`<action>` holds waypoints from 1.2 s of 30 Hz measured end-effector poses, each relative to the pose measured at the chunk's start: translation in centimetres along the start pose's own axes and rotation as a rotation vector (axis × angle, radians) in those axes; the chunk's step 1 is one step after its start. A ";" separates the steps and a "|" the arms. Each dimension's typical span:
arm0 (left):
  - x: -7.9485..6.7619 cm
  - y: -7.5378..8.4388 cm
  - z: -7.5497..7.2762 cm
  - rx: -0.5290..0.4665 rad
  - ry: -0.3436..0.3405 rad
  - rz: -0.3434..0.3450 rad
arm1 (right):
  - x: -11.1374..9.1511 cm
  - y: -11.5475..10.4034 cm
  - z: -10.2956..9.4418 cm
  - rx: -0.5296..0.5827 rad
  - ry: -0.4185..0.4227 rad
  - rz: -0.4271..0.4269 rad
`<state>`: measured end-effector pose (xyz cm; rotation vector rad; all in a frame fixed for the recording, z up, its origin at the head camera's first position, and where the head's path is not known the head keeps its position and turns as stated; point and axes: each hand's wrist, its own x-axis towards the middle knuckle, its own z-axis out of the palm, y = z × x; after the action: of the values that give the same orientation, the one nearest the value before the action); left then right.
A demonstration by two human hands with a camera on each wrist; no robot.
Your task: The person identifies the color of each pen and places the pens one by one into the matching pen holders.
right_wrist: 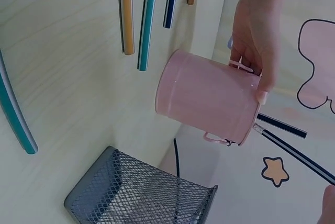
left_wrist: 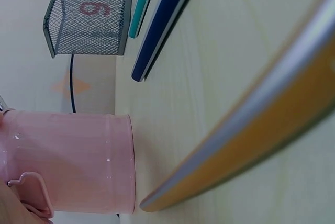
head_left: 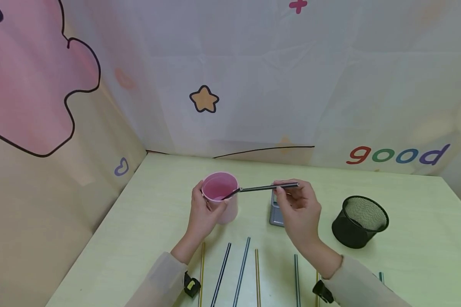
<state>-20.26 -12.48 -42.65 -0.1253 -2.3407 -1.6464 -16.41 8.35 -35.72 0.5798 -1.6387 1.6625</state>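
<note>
My left hand (head_left: 205,215) grips a pink cup (head_left: 228,211) with small side handles, its thumb near the rim. A dark stick (right_wrist: 282,125) juts out over the cup's mouth. Between thumb and fingertips, my right hand (head_left: 301,209) pinches a second dark, silver-striped stick (head_left: 269,187), shaped like a pencil. That stick lies nearly level, its far end right beside the cup's rim. In the left wrist view the pink cup (left_wrist: 78,161) hides most of the left hand, and only a bit of the right hand (right_wrist: 328,205) shows in the right wrist view.
Several striped sticks, including gold (head_left: 258,277), blue (head_left: 220,273) and teal (head_left: 297,279) ones, lie apart along the near side of the table (head_left: 119,238). A grey object (head_left: 276,215) sits partly behind my right hand. To the right stands a black mesh holder (head_left: 355,230).
</note>
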 end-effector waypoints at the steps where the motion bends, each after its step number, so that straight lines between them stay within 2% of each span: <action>1: 0.0 0.0 0.0 -0.001 0.000 0.002 | 0.0 0.0 0.0 -0.004 -0.002 0.005; 7: 0.1 0.0 0.2 -0.007 -0.006 0.011 | -0.3 0.4 0.3 -0.037 -0.018 0.058; 15: 0.0 -0.2 0.1 -0.017 -0.008 0.004 | -0.7 0.9 0.7 -0.143 -0.078 0.119; 22: -0.1 -0.5 0.0 -0.008 0.001 0.009 | -1.1 1.4 1.0 -0.132 -0.100 0.135; 36: 0.0 -0.3 0.0 -0.003 -0.001 0.016 | -0.7 2.6 2.0 -0.215 -0.111 0.108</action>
<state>-20.32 -12.63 -42.93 -0.1448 -2.3319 -1.6433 -18.21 6.45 -37.78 0.4905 -1.9302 1.5259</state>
